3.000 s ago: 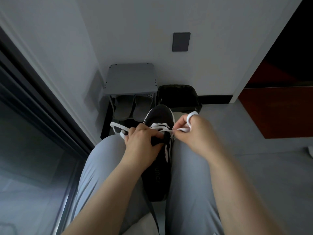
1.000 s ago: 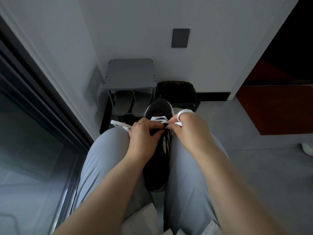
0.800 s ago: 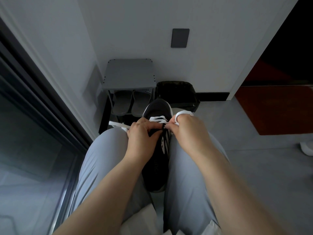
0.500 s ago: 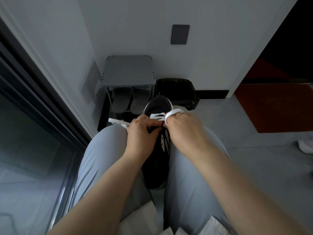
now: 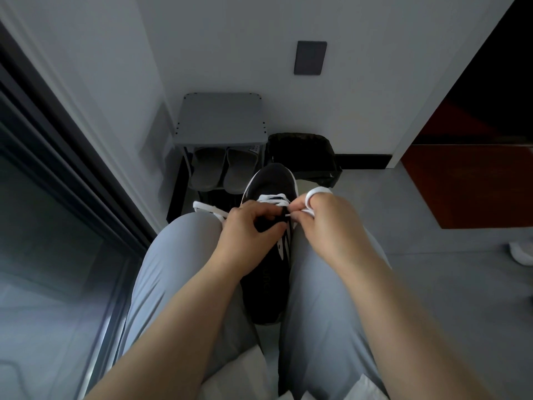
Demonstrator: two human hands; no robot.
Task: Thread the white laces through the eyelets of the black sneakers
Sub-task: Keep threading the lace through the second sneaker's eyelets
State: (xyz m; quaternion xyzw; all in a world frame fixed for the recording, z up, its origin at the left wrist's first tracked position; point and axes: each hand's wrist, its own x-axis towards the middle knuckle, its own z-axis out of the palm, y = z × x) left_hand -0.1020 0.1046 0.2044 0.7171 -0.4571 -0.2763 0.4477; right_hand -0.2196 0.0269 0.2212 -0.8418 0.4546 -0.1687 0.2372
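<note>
The black sneaker (image 5: 269, 180) sits between the legs (image 5: 190, 255). Its side letters are too blurry to read. The left hand (image 5: 248, 229) grips it. The right hand (image 5: 323, 223) pinches the white lace (image 5: 272, 197).

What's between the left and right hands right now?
Head view: the laced throat of the black sneaker, where the right hand pinches the white lace tip just short of the left hand.
</note>
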